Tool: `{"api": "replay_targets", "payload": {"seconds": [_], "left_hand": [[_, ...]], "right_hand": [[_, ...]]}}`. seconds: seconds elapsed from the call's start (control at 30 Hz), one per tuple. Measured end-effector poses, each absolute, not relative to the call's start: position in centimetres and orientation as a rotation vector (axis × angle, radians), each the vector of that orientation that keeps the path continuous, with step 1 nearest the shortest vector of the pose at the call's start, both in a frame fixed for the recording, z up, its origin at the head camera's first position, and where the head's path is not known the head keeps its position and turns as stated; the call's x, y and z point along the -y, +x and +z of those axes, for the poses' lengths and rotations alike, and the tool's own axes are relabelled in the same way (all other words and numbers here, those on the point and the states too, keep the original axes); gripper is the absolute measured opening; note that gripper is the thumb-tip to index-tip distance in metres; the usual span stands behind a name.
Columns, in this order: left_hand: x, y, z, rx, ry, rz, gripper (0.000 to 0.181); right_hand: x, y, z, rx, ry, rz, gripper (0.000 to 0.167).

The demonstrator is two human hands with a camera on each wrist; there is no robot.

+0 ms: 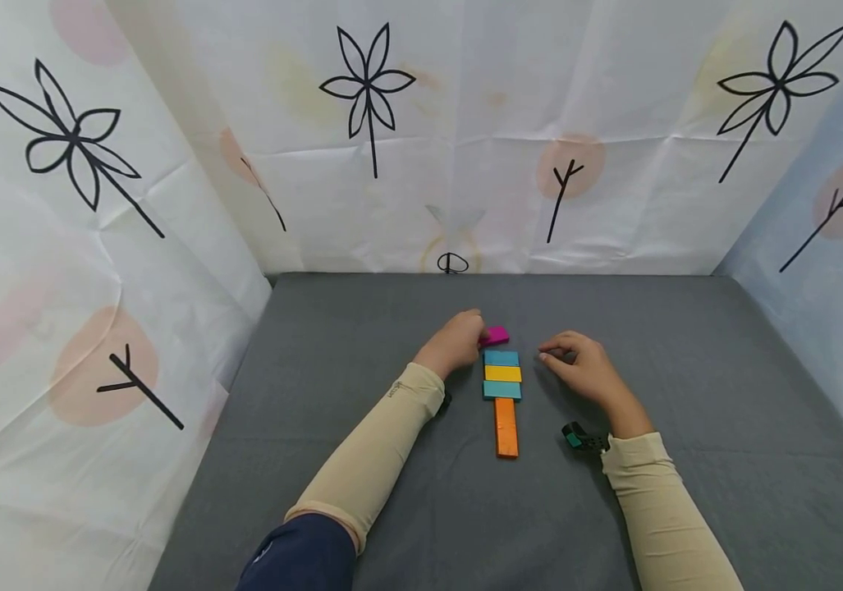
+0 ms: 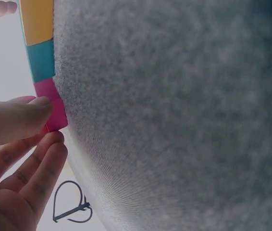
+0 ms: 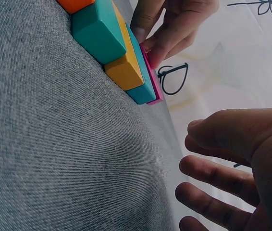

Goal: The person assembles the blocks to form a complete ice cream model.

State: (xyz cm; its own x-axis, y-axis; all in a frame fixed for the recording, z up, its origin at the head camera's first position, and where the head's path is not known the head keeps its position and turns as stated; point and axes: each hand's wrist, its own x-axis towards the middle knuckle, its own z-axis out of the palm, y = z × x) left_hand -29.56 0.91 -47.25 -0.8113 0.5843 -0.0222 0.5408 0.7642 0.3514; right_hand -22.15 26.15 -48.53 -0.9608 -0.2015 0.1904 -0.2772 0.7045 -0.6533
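Observation:
My left hand [image 1: 455, 343] pinches a magenta block [image 1: 497, 336] by its left end, at the far end of a row of blocks. In the left wrist view the thumb lies over that magenta block [image 2: 57, 116]. Nearer along the row come a blue block [image 1: 501, 358], a yellow block [image 1: 502, 373] and a teal block [image 1: 501, 390], laid crosswise side by side. An orange block [image 1: 506, 428] lies lengthwise below them. Right of the row, my right hand [image 1: 584, 367] hovers with bent, loose fingers and holds nothing.
Grey cloth [image 1: 362, 427] covers the table. White printed sheets [image 1: 465, 189] hang behind and to the left, and a bluish one [image 1: 835, 271] on the right. A dark strap with a green part [image 1: 585, 438] is on the right wrist.

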Motion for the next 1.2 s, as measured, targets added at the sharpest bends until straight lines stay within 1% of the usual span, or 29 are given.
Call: {"api": "replay_targets", "payload": {"seconds": [0.23,0.57,0.77,1.2], "left_hand": [[-0.92,-29.35,-47.21,-2.808,0.957,0.503,0.036],[-1.13,-28.95,-46.95,-2.780,0.994,0.508,0.039],[-1.22,-28.79,-46.90,-2.789,1.016,0.500,0.038],[-1.30,-28.83,-47.46,-2.775,1.020,0.501,0.046]], "right_hand": [[-26.06,-22.20,-48.58,2.799,0.391,1.102,0.020],[-26.34,-22.25,-48.62,2.805,0.404,1.115,0.020],[-26.36,-22.24,-48.89,2.789,0.416,1.096,0.019],[-26.42,-22.29,-48.76,2.809,0.407,1.109,0.019]]}}
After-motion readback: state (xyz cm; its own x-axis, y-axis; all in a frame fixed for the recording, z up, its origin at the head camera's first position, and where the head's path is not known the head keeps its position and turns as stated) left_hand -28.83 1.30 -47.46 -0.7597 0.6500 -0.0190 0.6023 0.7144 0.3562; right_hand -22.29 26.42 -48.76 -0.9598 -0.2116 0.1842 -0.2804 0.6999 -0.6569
